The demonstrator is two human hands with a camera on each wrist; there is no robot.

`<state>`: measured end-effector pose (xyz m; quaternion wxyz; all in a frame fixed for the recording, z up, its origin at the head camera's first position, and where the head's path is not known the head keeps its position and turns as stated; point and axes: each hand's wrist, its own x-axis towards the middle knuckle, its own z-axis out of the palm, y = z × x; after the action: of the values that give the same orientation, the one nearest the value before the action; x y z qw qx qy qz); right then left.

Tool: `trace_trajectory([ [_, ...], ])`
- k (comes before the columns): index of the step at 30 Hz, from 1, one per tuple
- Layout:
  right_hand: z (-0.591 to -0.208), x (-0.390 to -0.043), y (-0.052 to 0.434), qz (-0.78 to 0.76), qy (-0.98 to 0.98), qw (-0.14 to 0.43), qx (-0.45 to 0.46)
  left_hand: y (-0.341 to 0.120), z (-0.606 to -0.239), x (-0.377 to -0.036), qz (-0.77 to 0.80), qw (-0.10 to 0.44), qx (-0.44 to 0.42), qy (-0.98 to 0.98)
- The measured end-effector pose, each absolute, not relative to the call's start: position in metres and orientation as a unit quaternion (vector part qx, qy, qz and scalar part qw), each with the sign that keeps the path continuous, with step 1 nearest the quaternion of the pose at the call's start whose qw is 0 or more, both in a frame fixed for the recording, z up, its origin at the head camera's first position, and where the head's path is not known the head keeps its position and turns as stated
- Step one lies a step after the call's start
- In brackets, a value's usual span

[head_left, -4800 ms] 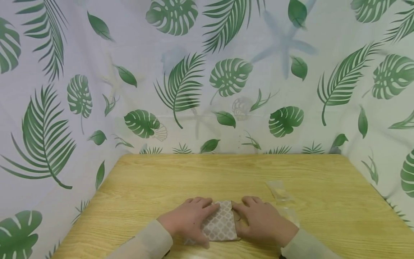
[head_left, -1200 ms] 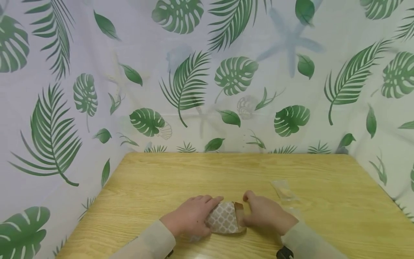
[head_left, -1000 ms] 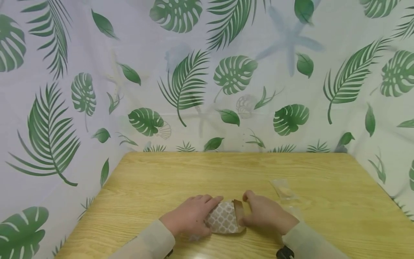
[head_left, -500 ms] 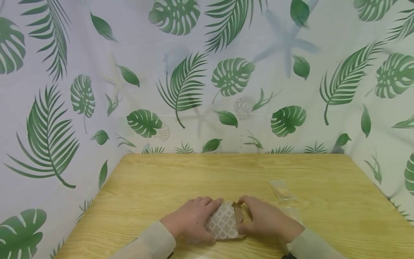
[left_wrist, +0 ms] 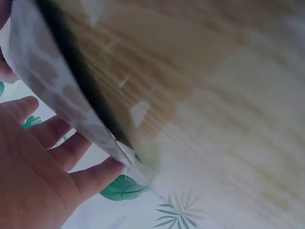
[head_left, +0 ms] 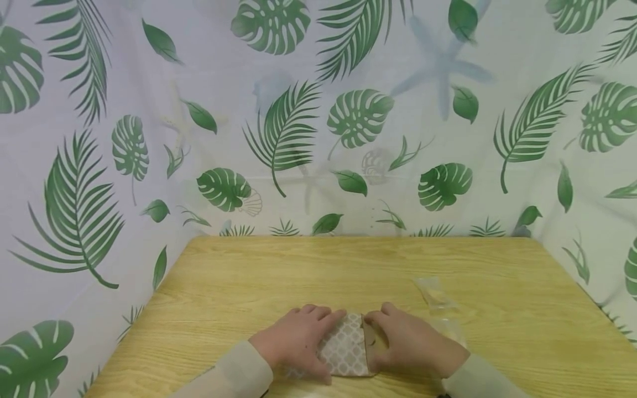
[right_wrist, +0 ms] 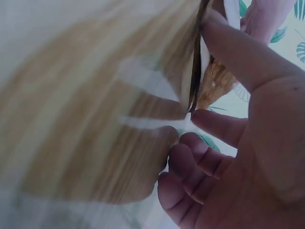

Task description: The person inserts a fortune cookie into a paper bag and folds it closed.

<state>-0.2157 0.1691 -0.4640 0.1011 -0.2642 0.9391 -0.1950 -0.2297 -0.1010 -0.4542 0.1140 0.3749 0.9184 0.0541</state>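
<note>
Right hand (head_left: 410, 345) pinched the brown flap of a patterned paper packet (head_left: 348, 348), left hand (head_left: 298, 342) pressed flat on its other side, packet lay on the wooden table (head_left: 308, 271), clear plastic wrapper (head_left: 433, 293) just beside.

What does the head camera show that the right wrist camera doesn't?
Only the head view shows the left hand pressing on the patterned paper pouch, the clear plastic wrapper lying to the right, and the leaf-print curtain. Only the right wrist view shows, up close, the thumb and fingers pinching the pouch's thin edge. Both show the right hand at the pouch on the wooden table.
</note>
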Motion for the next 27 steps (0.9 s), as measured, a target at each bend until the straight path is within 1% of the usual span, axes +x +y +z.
trace_trajectory([
  [6, -0.4649, -0.2151, 0.1674, -0.175, 0.942, 0.097, -0.270, -0.1015, -0.4522, -0.2288, 0.056, 0.105, 0.375, 0.919],
  [13, -0.4618, -0.2122, 0.1688, -0.191, 0.941, 0.069, -0.271, -0.1001, -0.4518, -0.2303, 0.070, 0.093, 0.371, 0.921],
  [20, -0.4615, -0.2146, 0.1728, -0.213, 0.931, 0.074, -0.287, -0.1006, -0.4499, -0.2328, 0.097, 0.106, 0.365, 0.920],
  [27, -0.4643, -0.2144, 0.1725, -0.200, 0.936, 0.063, -0.281, -0.1016, -0.4514, -0.2350, 0.115, 0.116, 0.352, 0.922],
])
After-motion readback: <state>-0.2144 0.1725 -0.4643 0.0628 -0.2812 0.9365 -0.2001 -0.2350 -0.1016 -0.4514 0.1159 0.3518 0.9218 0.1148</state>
